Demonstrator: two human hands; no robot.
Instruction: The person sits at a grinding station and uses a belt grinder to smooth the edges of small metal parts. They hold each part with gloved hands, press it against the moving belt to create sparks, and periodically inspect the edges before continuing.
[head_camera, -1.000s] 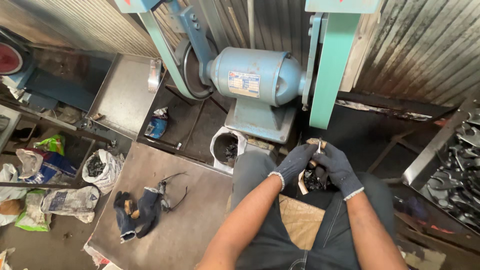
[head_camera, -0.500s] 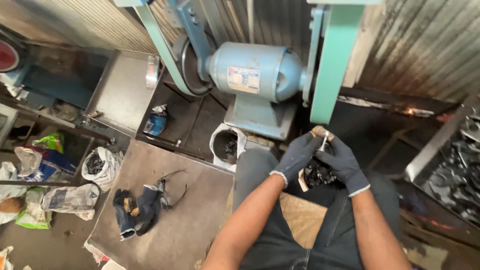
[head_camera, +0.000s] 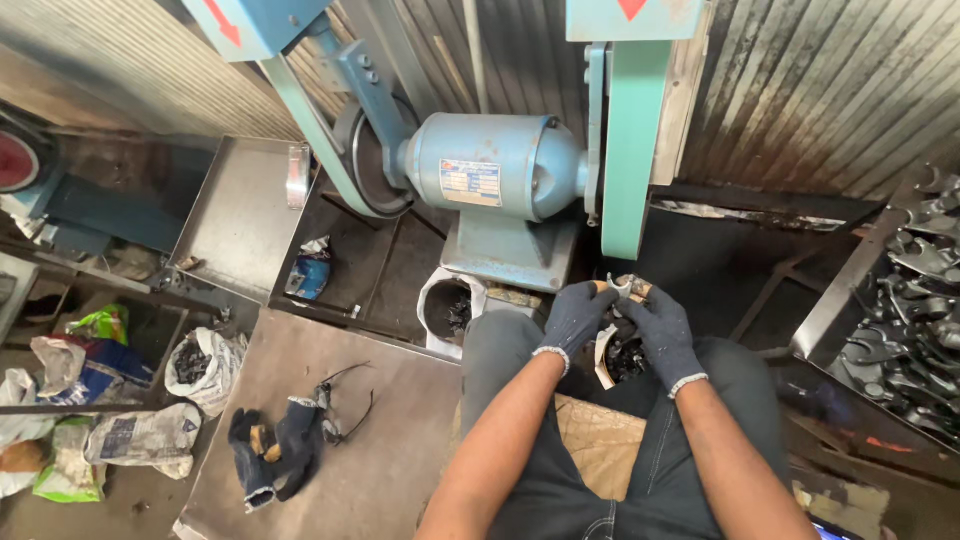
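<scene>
Both my hands wear dark knitted gloves. My left hand (head_camera: 575, 318) and my right hand (head_camera: 657, 330) meet in front of my knees and together grip a small grey metal part (head_camera: 621, 288). They hold it just below the green sanding belt (head_camera: 633, 150) of the blue belt grinder (head_camera: 495, 180). Under my hands sits a container of dark metal pieces (head_camera: 625, 358), partly hidden by them.
A white bucket (head_camera: 445, 305) with dark scrap stands below the motor. To the left a metal table (head_camera: 340, 440) carries a spare pair of gloves (head_camera: 270, 455) and safety glasses (head_camera: 345, 410). A tray of forged metal parts (head_camera: 915, 300) lies at the right. Bags lie on the floor at left.
My hands have stayed together on the metal part and shifted slightly up toward the belt's lower end. The view has barely moved.
</scene>
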